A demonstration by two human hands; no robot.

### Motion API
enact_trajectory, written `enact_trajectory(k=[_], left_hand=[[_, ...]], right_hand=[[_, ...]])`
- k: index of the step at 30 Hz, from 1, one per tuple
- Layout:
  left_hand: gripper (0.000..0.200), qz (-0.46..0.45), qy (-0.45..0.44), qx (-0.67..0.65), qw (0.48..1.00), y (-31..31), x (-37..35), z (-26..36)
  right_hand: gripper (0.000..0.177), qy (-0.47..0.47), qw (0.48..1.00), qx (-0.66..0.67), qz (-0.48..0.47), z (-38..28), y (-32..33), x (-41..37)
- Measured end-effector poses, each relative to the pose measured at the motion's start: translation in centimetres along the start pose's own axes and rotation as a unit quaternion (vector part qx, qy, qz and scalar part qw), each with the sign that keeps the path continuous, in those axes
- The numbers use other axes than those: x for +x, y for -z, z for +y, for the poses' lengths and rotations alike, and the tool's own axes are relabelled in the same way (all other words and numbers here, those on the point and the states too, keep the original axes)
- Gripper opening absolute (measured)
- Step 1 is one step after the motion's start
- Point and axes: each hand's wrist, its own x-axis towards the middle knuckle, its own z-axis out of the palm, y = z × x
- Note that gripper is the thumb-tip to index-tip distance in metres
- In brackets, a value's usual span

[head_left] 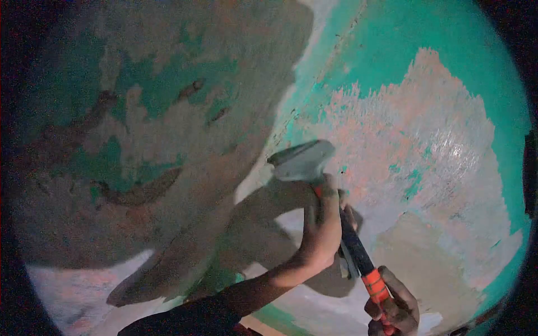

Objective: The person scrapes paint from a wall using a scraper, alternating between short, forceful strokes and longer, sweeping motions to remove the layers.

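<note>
A scraper with a broad, blurred grey blade (305,161) is against the wall (386,129), near the middle of the view. My left hand (326,210) is closed around it just below the blade, where a bit of orange shows. From behind that hand a black handle (355,246) slants down to the right, ending in orange bands. My right hand (395,305) wraps the orange lower end. A narrow grey strip (347,260) lies alongside the handle. Part of the handle is hidden by my left hand and wrist.
Green paint (448,33) covers the upper right, with a rough pale patch (448,112) and a smoother beige area (431,257) below. Large shadows fall across the left and around the hands. Dark marks (190,89) dot the shaded wall.
</note>
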Motion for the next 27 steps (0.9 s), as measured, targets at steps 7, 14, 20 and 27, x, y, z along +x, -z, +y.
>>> enact_trajectory(k=[7,14,20,27], left_hand=[[0.026,-0.025,-0.016,-0.02,0.999,0.4,-0.2,0.0],[0.032,-0.006,-0.033,0.012,0.999,-0.1,-0.4,0.1],[0.028,-0.031,-0.016,-0.014,0.999,0.2,0.4,0.3],[0.029,-0.025,-0.004,-0.015,1.0,-0.2,-0.3,1.0]], right_hand=[[0.057,0.003,0.999,-0.033,0.001,-1.4,-2.6,-0.5],[0.048,-0.024,0.998,0.012,0.057,-1.3,-2.5,-0.5],[0.047,-0.026,0.998,0.047,0.022,-0.8,-1.0,-0.3],[0.043,0.01,1.0,-0.013,-0.003,-1.4,-2.0,-0.7]])
